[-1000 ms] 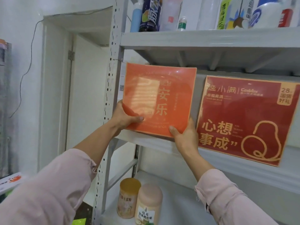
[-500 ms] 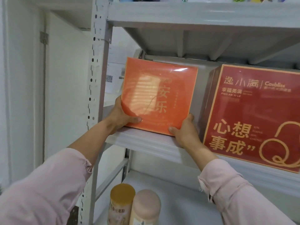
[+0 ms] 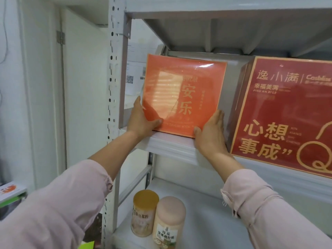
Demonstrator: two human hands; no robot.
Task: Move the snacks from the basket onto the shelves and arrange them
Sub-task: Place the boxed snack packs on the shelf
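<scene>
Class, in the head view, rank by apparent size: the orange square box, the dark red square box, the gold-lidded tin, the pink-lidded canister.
1. Dark red square box, cut off at the right edge.
2. Orange square box.
3-4. Pink-lidded canister and gold-lidded tin: look alike, and the canister stands nearer, so unranked.

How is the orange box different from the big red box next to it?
The orange box is a lighter colour and looks smaller; the red box is darker and bigger. The left hand and right hand touch the orange box; nothing touches the red box. Both stand upright on the same shelf.
</scene>
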